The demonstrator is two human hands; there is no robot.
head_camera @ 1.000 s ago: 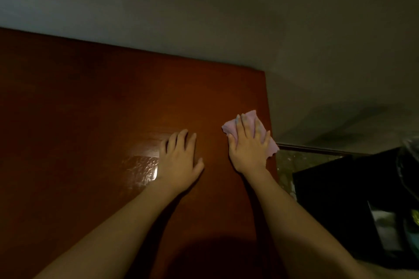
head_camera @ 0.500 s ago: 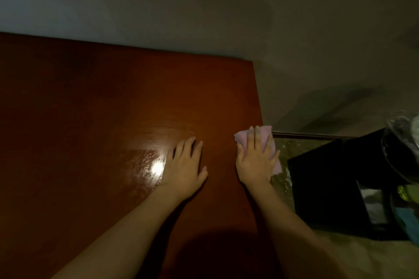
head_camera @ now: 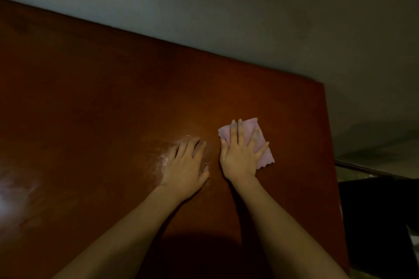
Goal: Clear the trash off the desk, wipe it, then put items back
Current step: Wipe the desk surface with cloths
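From the camera on the person's head, I see a wide desk (head_camera: 113, 108) of reddish-brown wood that fills most of the view, and its far edge runs against a plain grey wall (head_camera: 249, 18). The room is dim. The right hand (head_camera: 241, 154) lies flat on a pink cloth (head_camera: 264, 150), with the fingers straight and spread, so it presses the cloth down on the wood and does not grasp it. The cloth is on the right part of the desk, not far from the right edge but still on the surface; its far corner and its right side show from under the fingers, and the lower border looks wavy. The left hand (head_camera: 187, 165) rests just beside the right one, palm down on the bare wood, fingers straight and a little apart, and it holds nothing. The two hands are close but they do not touch. Beside the left hand the surface has a pale shiny patch (head_camera: 167, 154), and another bright reflection (head_camera: 15, 197) shows at the left border of the view. Both forearms come from the lower edge of the picture, and a dark shadow lies between them. To the right of the desk stands something dark (head_camera: 381, 222), but I cannot tell what it is.
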